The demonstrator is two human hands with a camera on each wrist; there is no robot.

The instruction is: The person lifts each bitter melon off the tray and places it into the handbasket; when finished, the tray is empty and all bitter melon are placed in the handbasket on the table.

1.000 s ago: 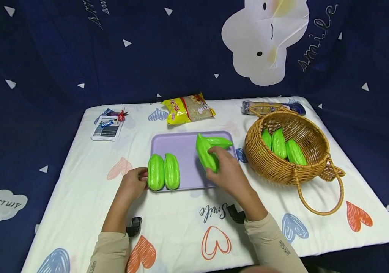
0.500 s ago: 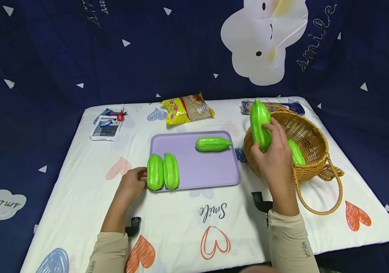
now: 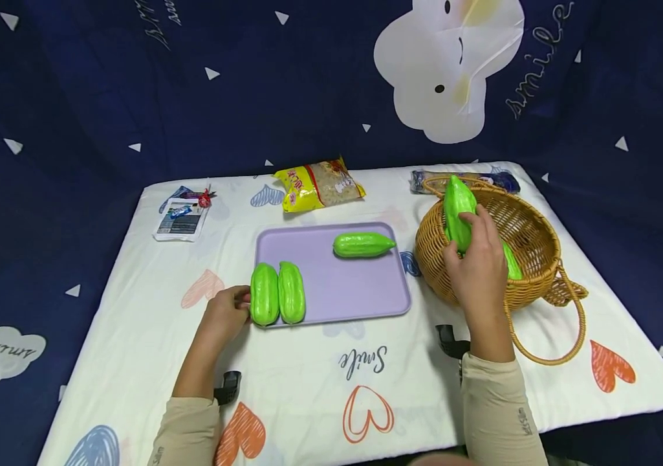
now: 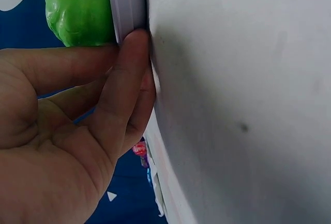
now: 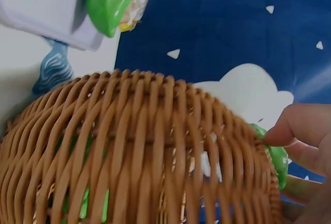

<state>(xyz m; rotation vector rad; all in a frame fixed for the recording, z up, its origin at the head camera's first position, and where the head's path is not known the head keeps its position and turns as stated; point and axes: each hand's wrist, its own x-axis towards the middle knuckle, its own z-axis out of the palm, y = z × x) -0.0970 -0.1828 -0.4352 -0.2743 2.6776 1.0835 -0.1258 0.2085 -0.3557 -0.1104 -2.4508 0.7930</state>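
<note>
My right hand point(image 3: 480, 262) grips a bright green ribbed gourd point(image 3: 459, 213) with a pointed tip, held upright over the left rim of the wicker basket point(image 3: 438, 272). In the right wrist view the basket's wall hides most of that gourd. Another gourd point(image 3: 512, 262) lies inside the basket, partly hidden by the hand. My left hand point(image 3: 228, 314) pinches the left edge of the lilac tray point(image 3: 354, 291), as the left wrist view shows. Two gourds stand side by side at the tray's left end, and a third point(image 3: 364, 244) lies crosswise at its upper right.
Behind the tray lies a yellow snack bag point(image 3: 319, 186). A long dark packet point(image 3: 500, 181) sits behind the basket. At the left back are a white packet point(image 3: 182, 220) and a red-wrapped lollipop point(image 3: 206, 197). The basket's handle point(image 3: 546, 360) droops onto the table at its front.
My right hand has lifted a gourd off the tray's right side and carried it right to the basket, now lower over its rim. The left hand stays at the tray's edge.
</note>
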